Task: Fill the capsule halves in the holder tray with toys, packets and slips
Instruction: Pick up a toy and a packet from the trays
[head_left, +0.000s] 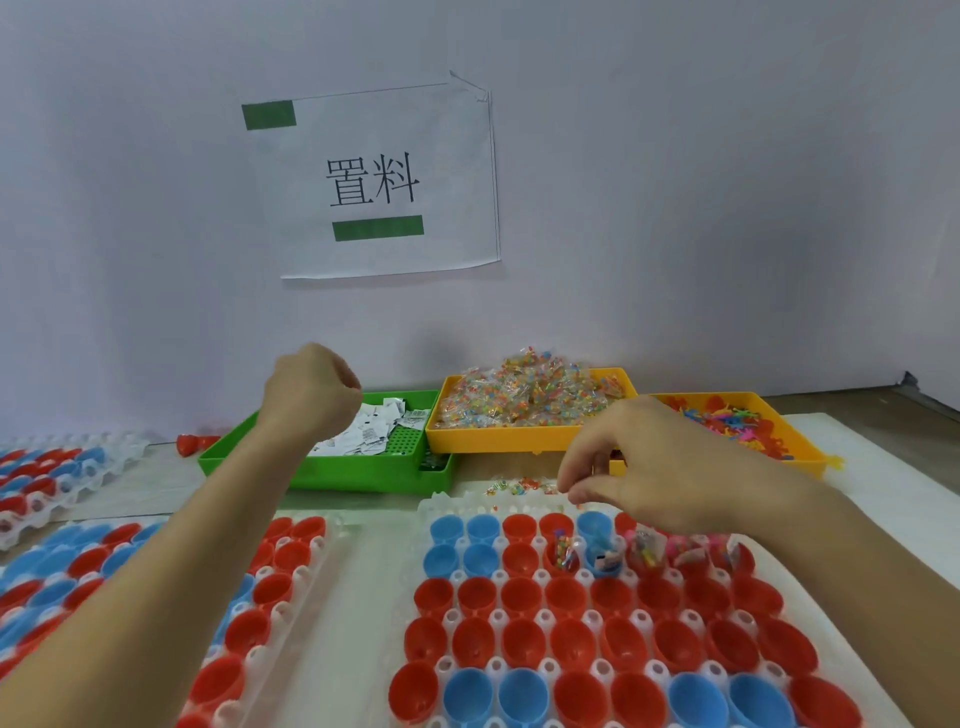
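Above the green plastic tray of white paper slips (374, 431) at far left, the left hand (311, 395) is fisted, contents hidden, while the right hand (639, 462), fingers pinched narrow, hangs over the clear holder tray of red and blue capsule halves (441, 506).

Your left hand (311, 395) hangs over the green tray (363, 470), blocking the slips (371, 434) from above. Your right hand (649, 467) covers the holder tray's (447, 504) far right cells. Its near rows lie open from above. A bare strip of tabletop (363, 530) runs between the two capsule trays.
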